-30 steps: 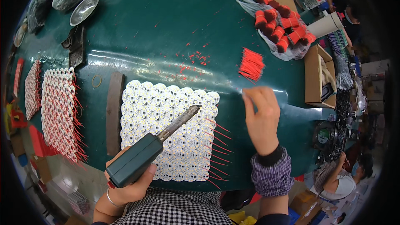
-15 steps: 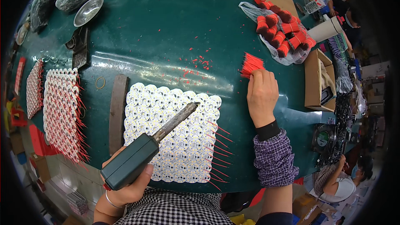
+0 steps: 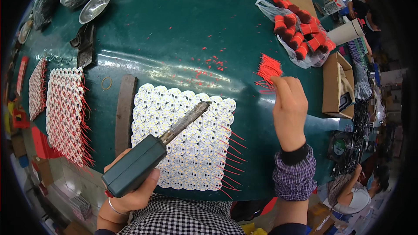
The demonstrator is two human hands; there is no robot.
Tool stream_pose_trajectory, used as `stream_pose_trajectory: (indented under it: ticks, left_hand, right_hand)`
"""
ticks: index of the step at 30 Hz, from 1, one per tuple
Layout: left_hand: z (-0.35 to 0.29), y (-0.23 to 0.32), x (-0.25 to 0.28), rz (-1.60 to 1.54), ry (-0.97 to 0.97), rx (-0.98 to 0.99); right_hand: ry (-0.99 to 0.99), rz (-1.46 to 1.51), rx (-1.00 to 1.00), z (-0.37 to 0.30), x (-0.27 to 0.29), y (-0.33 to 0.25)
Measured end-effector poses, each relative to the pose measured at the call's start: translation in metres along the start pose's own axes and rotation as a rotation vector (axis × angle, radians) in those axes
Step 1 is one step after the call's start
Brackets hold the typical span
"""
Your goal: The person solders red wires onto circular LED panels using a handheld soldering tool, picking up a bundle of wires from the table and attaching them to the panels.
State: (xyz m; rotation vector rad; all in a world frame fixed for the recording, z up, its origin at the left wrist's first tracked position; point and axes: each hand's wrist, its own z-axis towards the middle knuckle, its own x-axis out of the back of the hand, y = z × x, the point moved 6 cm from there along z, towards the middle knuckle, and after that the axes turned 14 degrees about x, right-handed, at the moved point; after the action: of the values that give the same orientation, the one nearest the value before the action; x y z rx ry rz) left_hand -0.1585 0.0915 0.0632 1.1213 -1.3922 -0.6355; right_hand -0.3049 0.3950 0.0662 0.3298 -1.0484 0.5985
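Observation:
My left hand [image 3: 138, 196] is closed around the dark green body of a soldering gun [image 3: 136, 165]. Its metal barrel slants up to the right, and the tip lies over the upper right part of a panel of round white LED boards [image 3: 183, 139]. Thin red wires [image 3: 230, 156] stick out from several boards along the panel's right edge. My right hand [image 3: 291, 109] pinches at the lower edge of a loose pile of short red wires [image 3: 269, 66]. Wire ends reach its fingertips, though the thumb is mostly hidden.
Left of the panel lies a dark curved bar [image 3: 125, 115], with wired board panels [image 3: 65, 117] beyond it. A metal bowl [image 3: 95, 8] sits far left. Bundled red wires [image 3: 300, 30] fill a plastic bag near a cardboard box [image 3: 337, 87]. Another person [image 3: 352, 187] sits at right.
My right hand has shifted slightly right and turned at the wire pile, which is now more spread out. The soldering gun stays over nearly the same boards.

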Motion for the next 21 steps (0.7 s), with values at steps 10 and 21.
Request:
stream_pose_trajectory:
  ticks: [10, 21]
  left_hand:
    - [0.003, -0.001, -0.001, -0.037, -0.050, -0.003]
    - [0.007, 0.003, -0.002, 0.007, -0.090, -0.050]
  right_hand:
    - [-0.047, -0.032, 0.016, -0.032, -0.024, -0.010]
    - [-0.115, 0.003, 0.033, -0.042, 0.001, -0.022]
